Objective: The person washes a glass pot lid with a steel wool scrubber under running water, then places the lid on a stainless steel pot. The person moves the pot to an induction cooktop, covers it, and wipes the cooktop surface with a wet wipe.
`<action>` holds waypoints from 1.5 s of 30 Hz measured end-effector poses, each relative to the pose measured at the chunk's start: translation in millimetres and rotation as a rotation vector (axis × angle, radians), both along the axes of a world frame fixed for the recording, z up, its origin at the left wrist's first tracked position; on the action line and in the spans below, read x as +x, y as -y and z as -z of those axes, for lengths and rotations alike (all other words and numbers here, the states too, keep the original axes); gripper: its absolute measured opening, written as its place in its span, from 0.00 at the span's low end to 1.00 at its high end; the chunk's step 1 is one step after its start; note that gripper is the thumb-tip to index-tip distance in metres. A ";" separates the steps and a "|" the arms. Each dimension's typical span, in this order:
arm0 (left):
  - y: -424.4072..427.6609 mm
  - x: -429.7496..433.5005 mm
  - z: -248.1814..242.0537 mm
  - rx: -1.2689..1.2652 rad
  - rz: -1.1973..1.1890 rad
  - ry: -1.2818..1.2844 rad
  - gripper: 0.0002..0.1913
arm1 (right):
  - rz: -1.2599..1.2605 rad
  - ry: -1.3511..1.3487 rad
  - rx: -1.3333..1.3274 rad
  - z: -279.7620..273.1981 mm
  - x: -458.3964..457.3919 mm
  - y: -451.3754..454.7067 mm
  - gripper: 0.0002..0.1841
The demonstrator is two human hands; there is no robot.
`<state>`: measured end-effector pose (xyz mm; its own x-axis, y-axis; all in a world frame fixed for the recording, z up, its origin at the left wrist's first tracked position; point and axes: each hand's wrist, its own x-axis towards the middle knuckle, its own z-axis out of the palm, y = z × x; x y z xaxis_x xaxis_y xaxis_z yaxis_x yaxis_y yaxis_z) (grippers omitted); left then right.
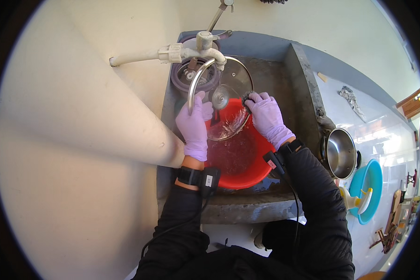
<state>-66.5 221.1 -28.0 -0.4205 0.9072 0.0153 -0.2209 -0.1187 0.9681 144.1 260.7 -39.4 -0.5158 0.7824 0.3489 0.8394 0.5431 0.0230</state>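
My left hand (195,122), in a lilac glove, grips the metal rim of a glass pot lid (236,82) at its left side. The lid is tilted under the spout of a white plastic tap (205,49), and water runs over it. My right hand (267,115), gloved alike, holds a metal scouring pad (247,100) against the lid's right edge. Below the lid a red plastic basin (246,180) containing water stands in a concrete sink (252,210). The lid's round knob (220,97) lies between my hands.
A purple-rimmed container (176,78) stands behind the basin at the left. Past the sink's right wall (306,75) are a stainless steel pot (340,154), a turquoise basin (375,190), a spray bottle (351,200) and a rag (351,101). A thick pale pipe (126,115) slants in from the left.
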 end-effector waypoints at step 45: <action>-0.9 8.2 11.3 -0.197 0.177 0.124 0.16 | 0.080 -0.158 -0.133 -21.9 -29.6 -3.0 0.24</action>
<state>-58.3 222.0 -39.3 -0.2433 0.9469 -0.2102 -0.3393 0.1199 0.9330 114.5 263.7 -17.5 -0.3977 0.8632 0.3110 0.8673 0.4642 -0.1795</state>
